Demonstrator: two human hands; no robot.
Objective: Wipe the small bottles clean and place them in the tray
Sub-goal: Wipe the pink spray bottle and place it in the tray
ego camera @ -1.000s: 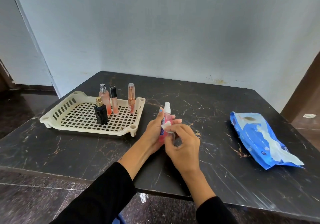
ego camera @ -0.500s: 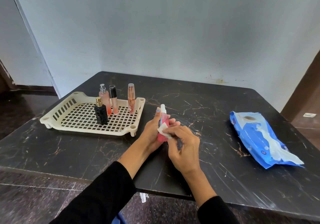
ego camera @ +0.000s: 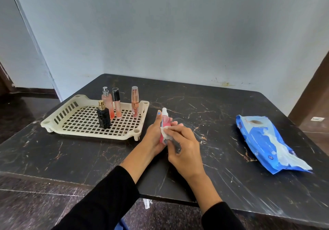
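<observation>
While the cream tray (ego camera: 53, 121) w/ four upright bottles sits at left, the left hand (ego camera: 154, 137) grips the pink bottle (ego camera: 164, 123) upright, cap up, just right of the tray's near corner, right hand (ego camera: 183, 148) pinching a wipe (ego camera: 164, 132) vs its side, blue wipes pack (ego camera: 267, 140) far right, nothing btwn bottle & tray.
</observation>
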